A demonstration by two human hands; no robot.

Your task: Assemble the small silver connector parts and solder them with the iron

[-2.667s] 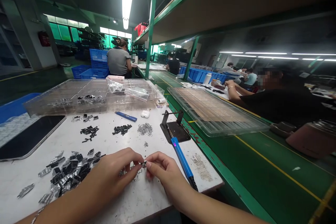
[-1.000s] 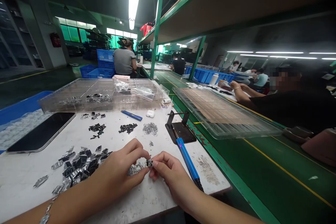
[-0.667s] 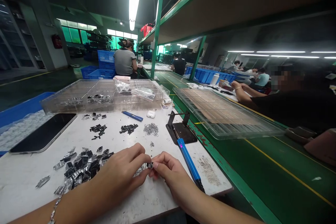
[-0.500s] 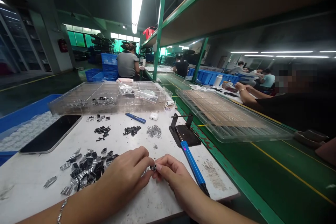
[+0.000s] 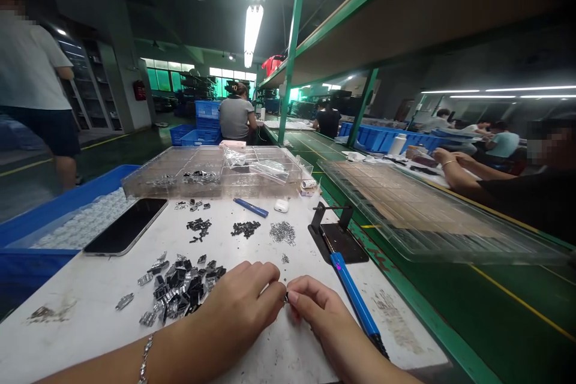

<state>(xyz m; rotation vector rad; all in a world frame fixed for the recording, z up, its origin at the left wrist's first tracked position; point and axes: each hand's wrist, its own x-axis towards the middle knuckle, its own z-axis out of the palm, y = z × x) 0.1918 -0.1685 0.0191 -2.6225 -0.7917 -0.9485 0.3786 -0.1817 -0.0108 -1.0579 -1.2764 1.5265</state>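
My left hand [image 5: 240, 303] and my right hand [image 5: 321, 315] meet low over the white table [image 5: 81, 306], fingertips pinched together on one small dark metal part [image 5: 286, 297], which is mostly hidden between them. A heap of black and silver metal parts [image 5: 180, 288] lies just left of my left hand. A blue soldering iron [image 5: 355, 297] rests right of my right hand, its handle running back to a black stand [image 5: 337, 237].
Small piles of parts [image 5: 245, 228] and springs [image 5: 282, 231], a phone [image 5: 126, 234], a blue pen [image 5: 250, 207] and clear compartment trays [image 5: 211, 168] sit further back. A blue bin [image 5: 40, 234] stands left. A clear tray [image 5: 427, 216] lies on the green conveyor. Co-workers sit right and behind; a person stands far left.
My view has swung left and tilted, so a standing person now shows at the far left. Both hands stay pinched on the small part, which is now more hidden.
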